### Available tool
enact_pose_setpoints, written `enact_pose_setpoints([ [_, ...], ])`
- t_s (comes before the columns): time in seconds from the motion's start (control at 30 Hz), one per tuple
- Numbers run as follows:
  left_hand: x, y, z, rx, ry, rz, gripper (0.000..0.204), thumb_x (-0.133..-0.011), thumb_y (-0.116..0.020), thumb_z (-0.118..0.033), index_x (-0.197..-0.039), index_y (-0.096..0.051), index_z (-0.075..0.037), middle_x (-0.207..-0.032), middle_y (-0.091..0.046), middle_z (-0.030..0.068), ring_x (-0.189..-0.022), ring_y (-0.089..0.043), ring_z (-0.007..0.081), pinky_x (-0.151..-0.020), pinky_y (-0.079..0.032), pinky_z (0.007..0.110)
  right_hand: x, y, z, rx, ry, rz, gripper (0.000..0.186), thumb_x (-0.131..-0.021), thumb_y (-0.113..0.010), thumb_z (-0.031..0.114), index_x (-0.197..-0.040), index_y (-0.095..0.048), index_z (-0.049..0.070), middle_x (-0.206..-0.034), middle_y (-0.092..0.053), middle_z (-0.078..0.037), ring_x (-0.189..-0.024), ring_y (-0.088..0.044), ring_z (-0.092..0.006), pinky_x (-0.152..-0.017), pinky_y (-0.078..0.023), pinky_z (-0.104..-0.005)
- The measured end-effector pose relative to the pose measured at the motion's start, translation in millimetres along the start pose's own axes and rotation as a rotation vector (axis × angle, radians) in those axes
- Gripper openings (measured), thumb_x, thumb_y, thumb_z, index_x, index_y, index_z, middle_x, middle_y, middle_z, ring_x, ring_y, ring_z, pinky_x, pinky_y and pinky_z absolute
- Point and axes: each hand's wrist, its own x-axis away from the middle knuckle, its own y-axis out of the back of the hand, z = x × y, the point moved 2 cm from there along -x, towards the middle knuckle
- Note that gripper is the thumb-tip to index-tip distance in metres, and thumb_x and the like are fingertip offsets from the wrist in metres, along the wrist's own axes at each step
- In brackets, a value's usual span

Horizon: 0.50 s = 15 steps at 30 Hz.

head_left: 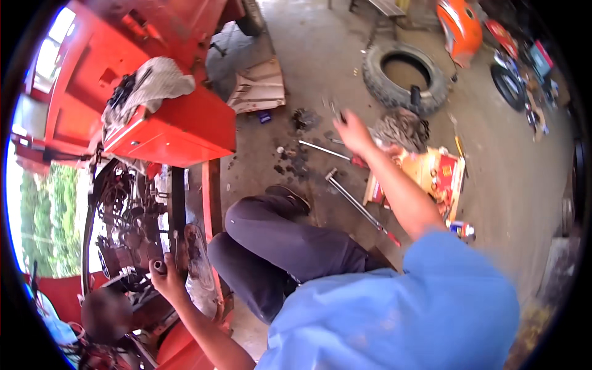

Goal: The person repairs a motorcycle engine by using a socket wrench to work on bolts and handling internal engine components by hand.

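While a dark cylinder [160,266] is gripped by the left hand [168,282] beside the engine [128,242], a red-ended bar [364,209] is laid on the floor [512,185]; farther off, the right hand [354,133] is curled, its hold unclear, and beyond it a tire [375,75] is seen.

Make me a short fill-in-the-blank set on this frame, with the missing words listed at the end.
1. The hand nearest the exposed machinery is the person's ____ one.
2. The pale cloth is draped over a box-shaped part coloured ____.
3. The shirt the person wears is ____.
4. The large tyre lies flat on its ____.

Missing words: left; red; blue; side.
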Motion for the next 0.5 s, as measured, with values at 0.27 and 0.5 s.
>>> enact_pose_setpoints([
  [0.27,120,23,45,0.072,0.499,0.113,0.007,-0.094,-0.068,-0.007,-0.095,-0.066,-0.001,-0.079,-0.062,-0.0014,-0.067,-0.054,0.0059,-0.061,-0.045,0.023,125,-131,-324,0.630,-0.404,0.434,0.029,-0.082,-0.060,0.011,-0.110,-0.065,0.005,-0.110,-0.069,-0.024,-0.107,-0.065,-0.0436,-0.092,-0.051,-0.0502],
  [0.5,189,47,74,-0.265,0.626,0.293,0.015,-0.088,-0.072,-0.013,-0.100,-0.070,-0.005,-0.082,-0.070,0.0078,-0.074,-0.066,0.0167,-0.070,-0.052,0.030,106,-107,-336,0.461,-0.128,0.641,0.034,-0.088,-0.068,0.026,-0.108,-0.066,-0.002,-0.098,-0.072,-0.021,-0.094,-0.069,-0.0358,-0.087,-0.054,-0.0433],
])
